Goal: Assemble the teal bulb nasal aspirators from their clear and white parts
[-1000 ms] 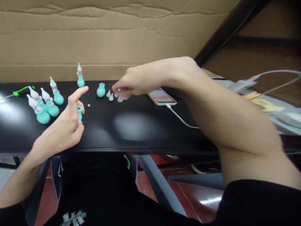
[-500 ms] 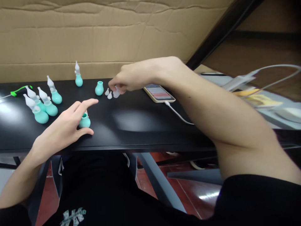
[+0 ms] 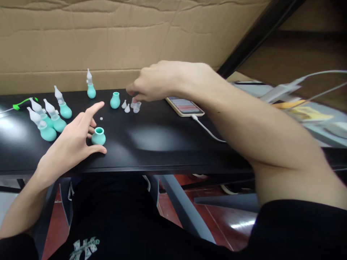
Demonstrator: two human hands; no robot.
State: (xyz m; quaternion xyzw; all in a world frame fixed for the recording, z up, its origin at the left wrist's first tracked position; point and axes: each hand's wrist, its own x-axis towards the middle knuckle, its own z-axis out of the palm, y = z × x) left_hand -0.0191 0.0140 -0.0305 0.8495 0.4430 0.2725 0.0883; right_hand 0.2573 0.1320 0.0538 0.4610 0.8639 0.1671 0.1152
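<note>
While your right hand (image 3: 153,82) bends low over the clear fittings (image 3: 137,107), the pieces lie just beneath its fingertips and slightly toward you, far nearer to it than to your left hand (image 3: 74,133); you have those right fingers curled, but whether they pinch a piece cannot be told. Your left hand is spread in a loose C, unclenched, around the near teal bulb (image 3: 98,137), which sits on the black table (image 3: 168,155) between thumb and fingers; whether they touch it is unclear. From your right fingertips, that bulb lies to the left and closer to your body. Its long axis is upright, its mouth pointing up. Beside the fittings, two white tips (image 3: 127,108) stand with their narrow ends up, while the fittings' own axes are too blurred to read
</note>
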